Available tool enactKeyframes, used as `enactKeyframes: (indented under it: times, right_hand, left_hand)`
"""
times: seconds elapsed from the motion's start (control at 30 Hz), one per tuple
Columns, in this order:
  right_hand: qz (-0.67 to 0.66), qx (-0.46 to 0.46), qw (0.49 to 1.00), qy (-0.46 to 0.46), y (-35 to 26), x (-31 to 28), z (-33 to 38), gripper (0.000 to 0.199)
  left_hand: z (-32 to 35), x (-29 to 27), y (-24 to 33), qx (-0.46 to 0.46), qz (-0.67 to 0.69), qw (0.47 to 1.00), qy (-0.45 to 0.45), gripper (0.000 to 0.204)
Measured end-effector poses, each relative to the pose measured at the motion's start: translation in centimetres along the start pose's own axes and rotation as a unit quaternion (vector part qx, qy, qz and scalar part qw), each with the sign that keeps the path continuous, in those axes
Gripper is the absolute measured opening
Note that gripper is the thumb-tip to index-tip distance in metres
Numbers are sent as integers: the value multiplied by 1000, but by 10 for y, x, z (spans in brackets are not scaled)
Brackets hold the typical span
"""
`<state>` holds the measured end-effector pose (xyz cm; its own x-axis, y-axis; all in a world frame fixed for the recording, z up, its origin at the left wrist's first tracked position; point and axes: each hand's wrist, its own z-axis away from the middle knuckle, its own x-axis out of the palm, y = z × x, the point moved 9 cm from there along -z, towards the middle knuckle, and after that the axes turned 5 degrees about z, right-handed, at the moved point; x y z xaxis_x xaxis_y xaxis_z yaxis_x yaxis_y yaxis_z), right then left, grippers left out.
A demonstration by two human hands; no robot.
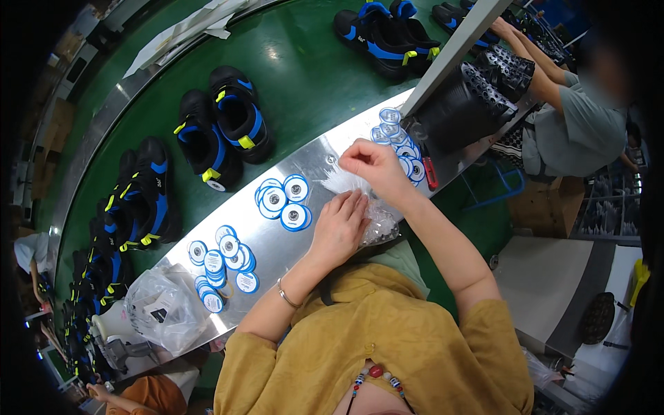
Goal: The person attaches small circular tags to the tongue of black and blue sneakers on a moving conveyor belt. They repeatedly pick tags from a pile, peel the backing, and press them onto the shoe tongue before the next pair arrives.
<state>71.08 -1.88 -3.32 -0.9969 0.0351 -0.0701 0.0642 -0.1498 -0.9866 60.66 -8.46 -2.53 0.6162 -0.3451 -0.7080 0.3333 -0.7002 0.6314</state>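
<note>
A bundle of thin white plastic strands fans out over the metal ledge in front of me. My left hand is closed on its near end, fingers together. Just above the bundle, my right hand is closed in a pinch; what its fingertips hold, if anything, is too small to make out. A clear plastic bag lies under and beside my hands. Round blue-and-white tags are piled left of my left hand, and more round tags lie right of my right hand.
A metal ledge runs diagonally beside a green conveyor carrying black-and-blue shoes. Further left are loose tags and a plastic bag. A red cutter lies near a metal post. A co-worker stands at right.
</note>
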Motion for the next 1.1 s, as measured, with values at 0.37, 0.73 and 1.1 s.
enactKeyframes:
  times: [0.37, 0.73, 1.1]
  right_hand:
    - [-230, -86, 967, 69, -51, -25, -13, 8]
    - [-100, 50, 993, 23, -10, -13, 0, 5]
    - [-92, 72, 993, 9, 5, -7, 1, 5]
  left_hand:
    - [12, -38, -18, -52, 13, 994, 95, 30]
    - [39, -103, -108, -265, -120, 952, 94, 29]
    - [54, -95, -145, -396, 58, 908, 121, 30]
